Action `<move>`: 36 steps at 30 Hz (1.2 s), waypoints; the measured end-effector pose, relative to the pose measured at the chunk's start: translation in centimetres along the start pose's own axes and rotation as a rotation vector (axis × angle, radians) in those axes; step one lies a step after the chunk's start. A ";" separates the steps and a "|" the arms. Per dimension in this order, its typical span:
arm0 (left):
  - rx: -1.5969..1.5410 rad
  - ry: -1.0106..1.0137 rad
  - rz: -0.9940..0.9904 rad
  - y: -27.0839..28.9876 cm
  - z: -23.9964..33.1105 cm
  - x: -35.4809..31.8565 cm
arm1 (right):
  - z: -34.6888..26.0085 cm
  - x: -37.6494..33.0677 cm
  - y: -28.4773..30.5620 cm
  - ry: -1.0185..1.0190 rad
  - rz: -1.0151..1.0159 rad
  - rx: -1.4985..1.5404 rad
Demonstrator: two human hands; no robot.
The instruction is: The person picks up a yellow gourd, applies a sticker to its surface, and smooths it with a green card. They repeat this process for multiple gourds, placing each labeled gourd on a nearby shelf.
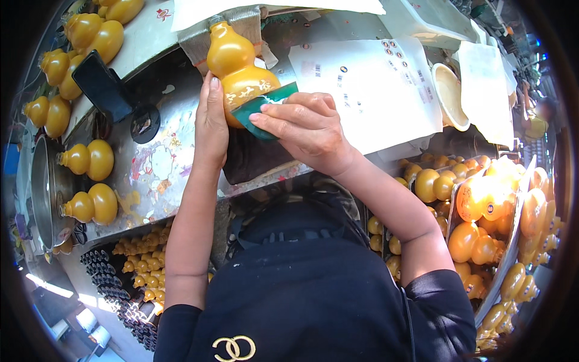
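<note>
Dark shirt [313,301] fills the foreground; beyond, the left hand [211,130] cups a yellow gourd [240,75] over the table [183,108], fingers partly open; the right hand's [315,136] fingers pinch a green sheet [246,113] against it.

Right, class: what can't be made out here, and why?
In the head view:
Lettered gourd: lower bulb partly covered by the green sheet in the right hand.
Its underside: facing away.
Topmost gourd at left: cut off by the top edge.
White paper: printed marks too small to read.
</note>
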State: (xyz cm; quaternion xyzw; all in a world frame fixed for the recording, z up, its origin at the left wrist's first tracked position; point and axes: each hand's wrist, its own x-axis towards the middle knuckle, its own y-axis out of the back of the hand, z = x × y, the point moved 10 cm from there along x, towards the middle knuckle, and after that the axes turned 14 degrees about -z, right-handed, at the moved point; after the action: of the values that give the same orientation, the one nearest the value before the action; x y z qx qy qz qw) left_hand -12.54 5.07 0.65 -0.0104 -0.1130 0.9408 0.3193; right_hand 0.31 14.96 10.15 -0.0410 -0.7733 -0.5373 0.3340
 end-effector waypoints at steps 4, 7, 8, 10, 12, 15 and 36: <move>0.016 0.007 0.023 0.5 -0.3 -0.2 | -1.4 -0.9 -0.4 0.080 -0.038 -0.032; -0.003 -0.019 0.002 -0.2 0.7 -0.1 | -1.0 -0.8 -1.9 0.065 -0.233 0.103; -0.009 -0.010 0.006 -0.2 0.6 -0.2 | -0.9 -0.8 -2.6 0.056 -0.325 0.165; -0.019 0.009 0.020 -0.1 0.2 -0.4 | 0.7 1.2 -1.4 -0.029 -0.226 0.403; -0.002 -0.002 0.020 -0.2 0.4 -0.4 | 3.3 3.3 -0.6 -0.151 -0.180 0.582; -0.020 0.010 0.024 -0.1 0.2 -0.6 | 5.8 6.4 -2.4 -0.141 -0.355 0.467; -0.037 0.033 -0.006 0.1 -0.2 0.3 | -1.5 -1.3 -0.8 0.079 -0.031 -0.043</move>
State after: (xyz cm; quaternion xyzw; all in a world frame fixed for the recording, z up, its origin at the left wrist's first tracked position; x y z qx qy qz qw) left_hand -12.82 5.16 0.43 -0.0315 -0.1251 0.9372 0.3240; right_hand 1.75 13.70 9.08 -0.0148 -0.7484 -0.5602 0.3548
